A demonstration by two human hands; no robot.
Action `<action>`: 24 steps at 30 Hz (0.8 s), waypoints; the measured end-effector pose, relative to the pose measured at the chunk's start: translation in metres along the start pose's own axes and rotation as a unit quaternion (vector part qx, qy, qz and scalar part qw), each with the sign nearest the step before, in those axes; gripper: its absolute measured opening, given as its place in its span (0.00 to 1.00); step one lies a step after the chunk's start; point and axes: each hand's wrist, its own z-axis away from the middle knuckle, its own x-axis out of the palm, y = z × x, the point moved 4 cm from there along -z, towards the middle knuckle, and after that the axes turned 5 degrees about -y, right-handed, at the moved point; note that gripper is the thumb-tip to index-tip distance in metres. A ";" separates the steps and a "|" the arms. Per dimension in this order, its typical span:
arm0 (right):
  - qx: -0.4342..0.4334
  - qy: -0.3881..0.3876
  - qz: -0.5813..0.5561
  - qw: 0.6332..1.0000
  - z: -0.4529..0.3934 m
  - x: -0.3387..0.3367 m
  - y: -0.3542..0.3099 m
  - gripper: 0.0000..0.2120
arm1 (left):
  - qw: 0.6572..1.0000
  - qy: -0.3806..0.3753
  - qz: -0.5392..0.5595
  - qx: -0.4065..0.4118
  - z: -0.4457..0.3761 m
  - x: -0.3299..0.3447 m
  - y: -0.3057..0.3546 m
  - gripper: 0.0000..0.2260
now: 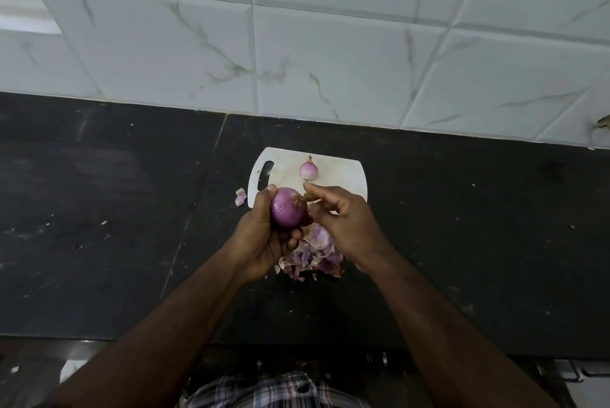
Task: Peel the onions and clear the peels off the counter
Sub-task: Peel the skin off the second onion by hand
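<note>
My left hand (260,236) grips a purple onion (288,207) above the near edge of a white cutting board (343,176). My right hand (343,223) pinches the dry brown skin at the onion's tip (301,199) between thumb and forefinger. A smaller peeled onion (308,170) lies on the board behind my hands. A heap of purple peels (313,256) sits on the black counter (99,209) under my hands, partly hidden by them. One loose peel (240,197) lies left of the board.
A white marble-patterned tiled wall (330,44) rises behind the counter. The counter's front edge runs near the bottom of the view, with my checked shirt (264,391) below it. Small specks dot the counter.
</note>
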 end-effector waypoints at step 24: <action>0.146 0.151 -0.098 0.973 -0.021 0.003 0.019 0.09 | 0.998 0.029 -0.054 -0.007 -0.008 0.004 -0.001 0.26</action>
